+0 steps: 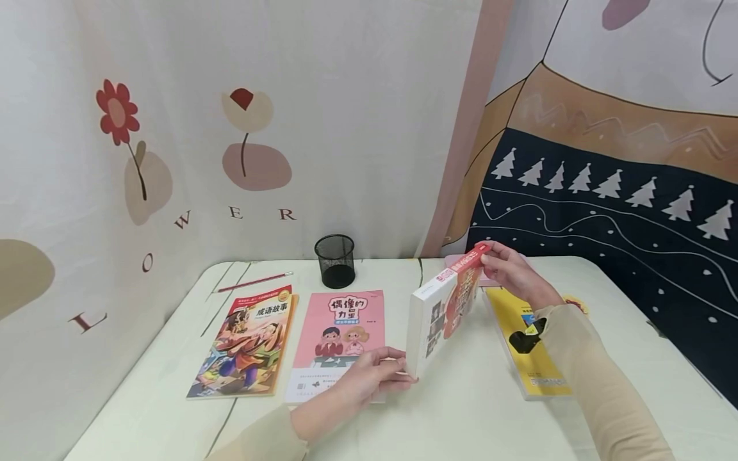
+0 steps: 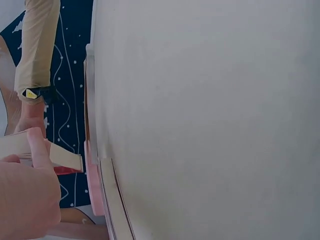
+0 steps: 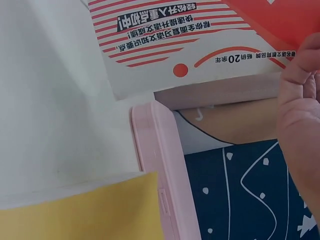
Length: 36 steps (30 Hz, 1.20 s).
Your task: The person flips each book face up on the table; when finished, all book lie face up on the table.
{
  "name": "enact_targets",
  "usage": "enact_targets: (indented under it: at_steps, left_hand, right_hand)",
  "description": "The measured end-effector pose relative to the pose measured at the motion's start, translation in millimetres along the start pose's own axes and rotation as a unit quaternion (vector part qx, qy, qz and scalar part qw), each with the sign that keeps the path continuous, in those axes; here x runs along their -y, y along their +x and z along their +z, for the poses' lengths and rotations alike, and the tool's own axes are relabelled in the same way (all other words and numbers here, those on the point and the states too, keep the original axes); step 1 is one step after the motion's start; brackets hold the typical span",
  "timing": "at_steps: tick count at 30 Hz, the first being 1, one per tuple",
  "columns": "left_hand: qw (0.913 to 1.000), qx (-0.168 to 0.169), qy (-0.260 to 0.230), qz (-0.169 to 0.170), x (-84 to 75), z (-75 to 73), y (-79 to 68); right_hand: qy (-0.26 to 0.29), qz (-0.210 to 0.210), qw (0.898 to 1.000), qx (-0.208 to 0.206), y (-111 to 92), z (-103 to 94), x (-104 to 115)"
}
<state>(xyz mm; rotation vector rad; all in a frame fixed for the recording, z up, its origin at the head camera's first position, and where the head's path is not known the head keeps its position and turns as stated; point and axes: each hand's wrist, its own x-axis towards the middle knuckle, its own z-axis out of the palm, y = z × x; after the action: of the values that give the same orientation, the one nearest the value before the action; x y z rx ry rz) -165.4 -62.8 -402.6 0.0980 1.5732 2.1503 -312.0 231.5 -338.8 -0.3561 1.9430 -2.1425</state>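
A thick white, red and orange book (image 1: 446, 307) is held tilted up above the table by both hands. Low on its near end, the left hand (image 1: 366, 381) pinches a corner between thumb and fingers. The right hand (image 1: 515, 274) grips the far upper corner by the red spine. Seen from the left wrist, the left hand (image 2: 27, 197) holds the book's pale edge (image 2: 66, 157). From the right wrist, the book's striped cover (image 3: 170, 35) shows, with the right hand (image 3: 300, 107) at its edge. Some fingers are hidden behind the book.
A pink book (image 1: 323, 320) and a colourful storybook (image 1: 248, 346) lie at the left, with a red pencil (image 1: 254, 282) behind. A black mesh pen cup (image 1: 336, 272) stands at the back. A yellow book (image 1: 516, 326) and pink case (image 3: 160, 150) are on the right.
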Motion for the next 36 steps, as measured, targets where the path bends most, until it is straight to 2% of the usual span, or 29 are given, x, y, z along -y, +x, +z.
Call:
enact_targets:
  at_steps: [10,15,21,27,32,36]
  left_hand:
    - [0.9959,-0.041,0.073,0.036,1.0,9.9,1.4]
    - [0.9933,-0.048,0.098,0.038,3.6,10.7,2.4]
    - [0.9931,-0.047,0.096,0.049,5.3,12.8,3.2]
    - [0.995,-0.059,0.054,0.059,11.0,18.5,4.8]
    - [0.9949,-0.071,0.035,0.063,18.3,21.1,8.2]
    - [0.9924,-0.087,0.059,0.065,22.9,22.6,8.4]
  right_hand:
    - [-0.081,0.014,0.995,-0.052,7,0.3,-4]
    - [-0.12,0.026,0.991,-0.058,9,3.0,-6]
    - [-0.169,0.035,0.982,-0.075,11,5.8,-6]
    - [-0.224,0.05,0.968,-0.098,16,10.5,-3]
    - [-0.227,0.064,0.965,-0.115,18,14.6,-3]
    - [-0.232,0.07,0.963,-0.114,19,15.8,-4]
